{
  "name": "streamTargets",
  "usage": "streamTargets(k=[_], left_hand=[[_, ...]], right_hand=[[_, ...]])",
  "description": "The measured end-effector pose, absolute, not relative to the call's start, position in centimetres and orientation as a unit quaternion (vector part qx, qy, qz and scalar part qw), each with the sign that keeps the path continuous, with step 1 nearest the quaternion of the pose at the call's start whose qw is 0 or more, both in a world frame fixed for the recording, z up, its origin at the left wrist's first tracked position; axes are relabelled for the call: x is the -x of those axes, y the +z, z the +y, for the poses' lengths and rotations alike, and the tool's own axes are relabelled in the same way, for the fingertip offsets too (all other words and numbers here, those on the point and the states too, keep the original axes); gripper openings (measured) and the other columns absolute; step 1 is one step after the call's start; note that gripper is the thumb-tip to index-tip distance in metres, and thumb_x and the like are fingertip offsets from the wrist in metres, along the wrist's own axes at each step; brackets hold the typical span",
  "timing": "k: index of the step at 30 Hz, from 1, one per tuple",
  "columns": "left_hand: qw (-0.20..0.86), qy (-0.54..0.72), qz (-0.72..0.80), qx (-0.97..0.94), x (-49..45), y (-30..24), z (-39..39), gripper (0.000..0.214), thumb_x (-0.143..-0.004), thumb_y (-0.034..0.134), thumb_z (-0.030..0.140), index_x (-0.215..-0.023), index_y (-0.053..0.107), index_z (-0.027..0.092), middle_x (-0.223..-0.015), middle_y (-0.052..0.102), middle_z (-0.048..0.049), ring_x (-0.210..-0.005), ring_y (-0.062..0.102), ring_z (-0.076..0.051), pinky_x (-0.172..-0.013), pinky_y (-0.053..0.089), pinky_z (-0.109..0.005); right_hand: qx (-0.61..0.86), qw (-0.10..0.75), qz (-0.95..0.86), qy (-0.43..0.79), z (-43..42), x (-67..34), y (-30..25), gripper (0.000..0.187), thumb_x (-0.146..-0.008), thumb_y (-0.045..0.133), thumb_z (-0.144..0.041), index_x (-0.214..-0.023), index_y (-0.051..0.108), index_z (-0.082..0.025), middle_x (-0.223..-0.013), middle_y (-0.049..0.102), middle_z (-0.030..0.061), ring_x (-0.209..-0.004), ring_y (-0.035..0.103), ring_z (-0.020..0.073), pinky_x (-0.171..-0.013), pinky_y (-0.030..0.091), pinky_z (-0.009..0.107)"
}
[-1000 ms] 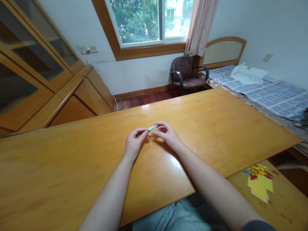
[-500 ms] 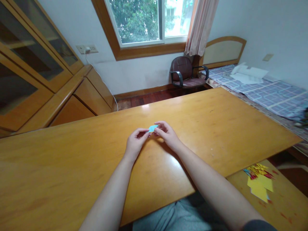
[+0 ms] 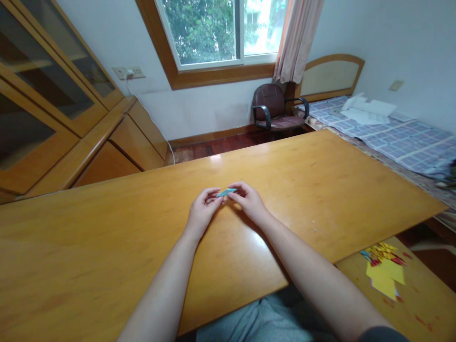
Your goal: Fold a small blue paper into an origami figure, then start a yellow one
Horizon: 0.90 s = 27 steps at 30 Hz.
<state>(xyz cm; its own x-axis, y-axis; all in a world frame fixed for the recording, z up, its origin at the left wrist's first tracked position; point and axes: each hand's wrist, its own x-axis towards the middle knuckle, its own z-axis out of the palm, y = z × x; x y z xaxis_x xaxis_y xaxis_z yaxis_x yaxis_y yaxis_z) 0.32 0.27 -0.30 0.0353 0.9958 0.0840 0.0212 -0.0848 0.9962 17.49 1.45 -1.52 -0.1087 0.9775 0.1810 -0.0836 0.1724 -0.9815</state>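
Observation:
A small piece of folded blue paper (image 3: 226, 192) with pointed ends is held between my two hands, over the wooden table (image 3: 117, 237). My left hand (image 3: 204, 206) pinches its left end between thumb and fingers. At the right end, my right hand (image 3: 248, 199) grips it with the thumb in front and the fingers curled behind. A bit of yellow shows at the paper's edge. Parts of the paper are covered by my fingertips.
At lower right, a lower wooden surface (image 3: 420, 304) bears yellow paper sheets (image 3: 386, 275) and a heap of folded yellow, red and blue pieces (image 3: 383, 252). Beyond the table stand a chair (image 3: 272, 107) and a bed (image 3: 402, 137); a glass-fronted cabinet (image 3: 64, 128) is at left.
The blue paper has been tilted, so its face now looks narrower and flatter. My left fingers have shifted slightly along its end. Both hands otherwise stay in the same place.

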Motion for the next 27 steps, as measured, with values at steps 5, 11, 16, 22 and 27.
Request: streamTargets(k=[5,11,16,22,27], left_hand=[[0.422,0.483,0.487,-0.594,0.0,0.1,0.0,0.025,-0.080,0.071,0.039,-0.092,0.071,0.017,-0.087,0.073,-0.0066,-0.083,0.069,-0.021,-0.082,0.054,-0.032],[0.417,0.493,0.481,-0.593,0.0,0.1,0.0,0.026,-0.077,0.072,0.035,-0.095,0.070,0.017,-0.096,0.072,-0.0076,-0.090,0.068,-0.021,-0.087,0.053,-0.033],[0.486,0.512,0.455,-0.543,0.0,-0.1,0.0,0.026,-0.076,0.067,0.030,-0.099,0.066,0.017,-0.094,0.072,-0.0059,-0.082,0.069,-0.020,-0.082,0.056,-0.035],[0.579,0.500,0.408,-0.499,0.2,-0.4,0.1,0.031,-0.079,0.056,0.031,-0.104,0.063,0.014,-0.084,0.072,-0.0068,-0.071,0.069,-0.020,-0.068,0.056,-0.033],[0.548,0.492,0.436,-0.518,-0.1,-0.1,0.0,0.033,-0.079,0.069,0.040,-0.101,0.063,0.015,-0.077,0.070,-0.0032,-0.068,0.068,-0.018,-0.067,0.055,-0.029]], right_hand=[[0.394,0.523,-0.586,0.478,1.3,-17.6,-1.0,0.012,-0.078,0.066,-0.025,-0.089,0.068,-0.020,-0.088,0.068,0.0024,-0.085,0.063,0.0182,-0.081,0.048,0.032],[0.393,0.537,-0.621,0.415,1.1,-17.8,-0.3,0.009,-0.078,0.061,-0.019,-0.083,0.069,-0.021,-0.088,0.068,0.0032,-0.087,0.063,0.0193,-0.082,0.049,0.033],[0.379,0.555,-0.630,0.390,1.0,-17.9,0.1,0.012,-0.078,0.059,-0.016,-0.080,0.069,-0.022,-0.091,0.069,0.0045,-0.091,0.064,0.0209,-0.086,0.049,0.036],[0.377,0.547,-0.642,0.384,0.9,-17.9,0.1,0.013,-0.079,0.059,-0.016,-0.080,0.070,-0.023,-0.091,0.070,0.0049,-0.091,0.065,0.0209,-0.087,0.049,0.037],[0.364,0.535,-0.657,0.387,1.0,-17.8,-0.3,0.017,-0.078,0.056,-0.013,-0.081,0.070,-0.023,-0.093,0.070,0.0040,-0.094,0.064,0.0204,-0.090,0.049,0.036]])
